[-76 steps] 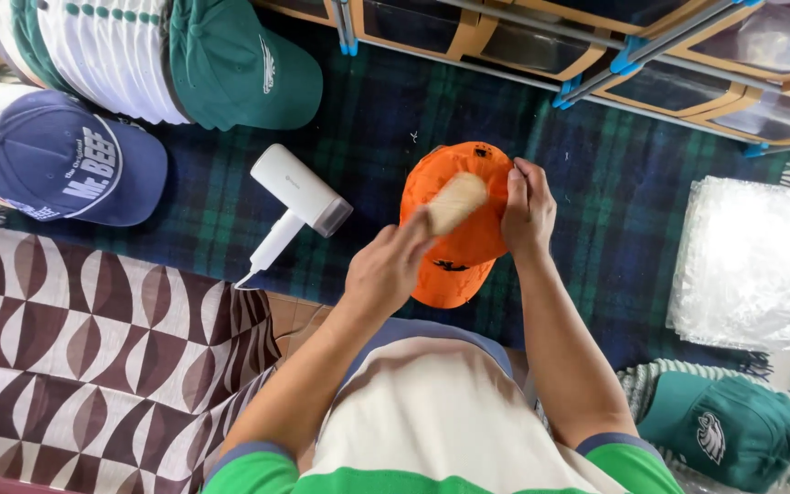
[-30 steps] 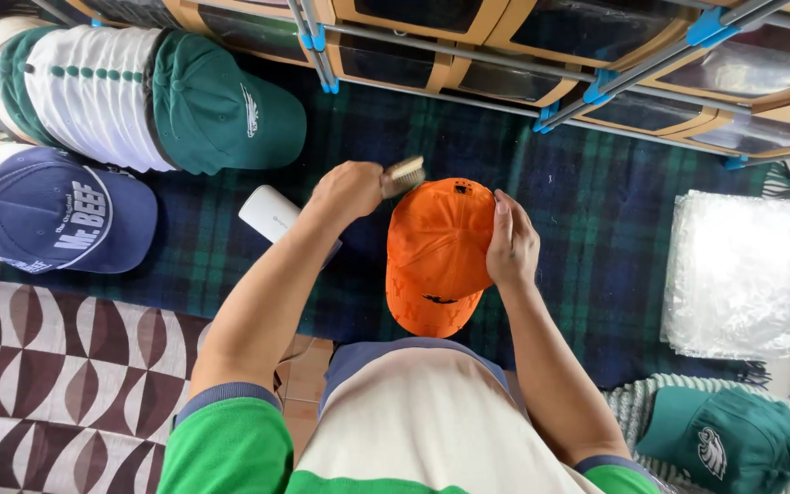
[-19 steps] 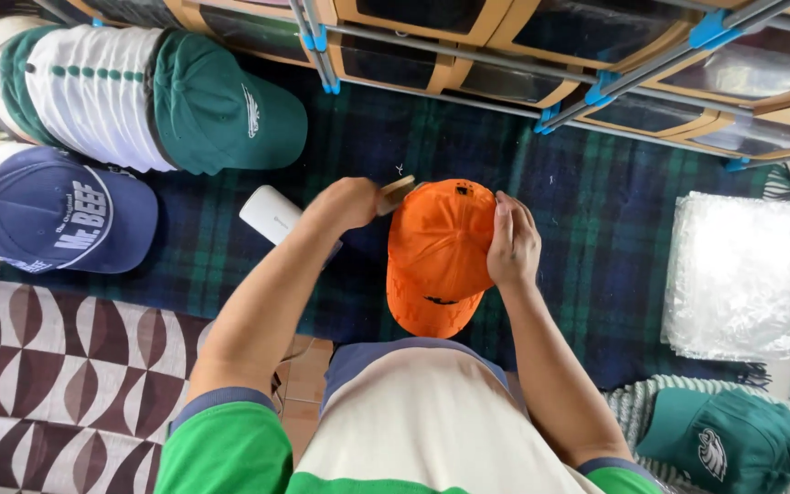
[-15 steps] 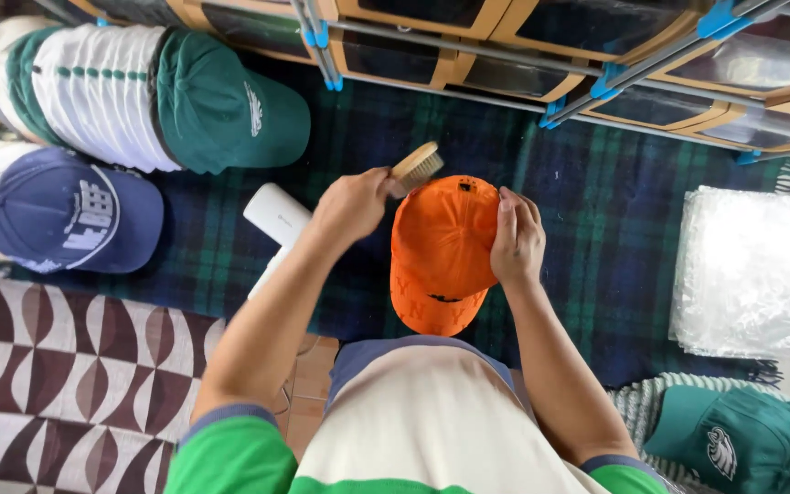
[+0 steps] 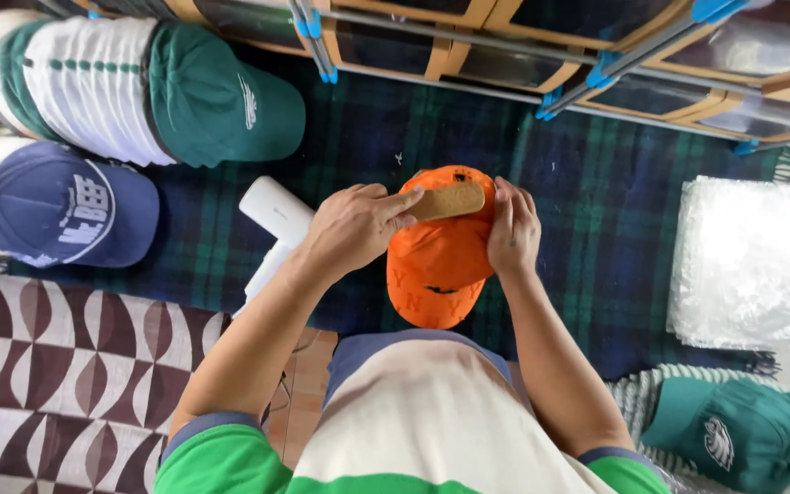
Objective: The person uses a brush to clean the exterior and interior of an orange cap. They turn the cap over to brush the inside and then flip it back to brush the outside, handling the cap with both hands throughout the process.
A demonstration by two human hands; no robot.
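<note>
- Left hand (image 5: 351, 227): fingers closed around a wooden brush (image 5: 445, 201), laid across the top of the orange cap (image 5: 441, 252).
- Right hand (image 5: 514, 229): fingers curled on the cap's right edge, holding it.
- Orange cap: centre of frame, above a dark plaid blanket (image 5: 587, 220).
- White handheld device (image 5: 272, 224): just left of the left hand.

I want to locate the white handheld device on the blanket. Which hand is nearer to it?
Left. The left hand holds a wooden brush on the orange cap, just right of the white handheld device. The right hand is on the cap's far side.
</note>
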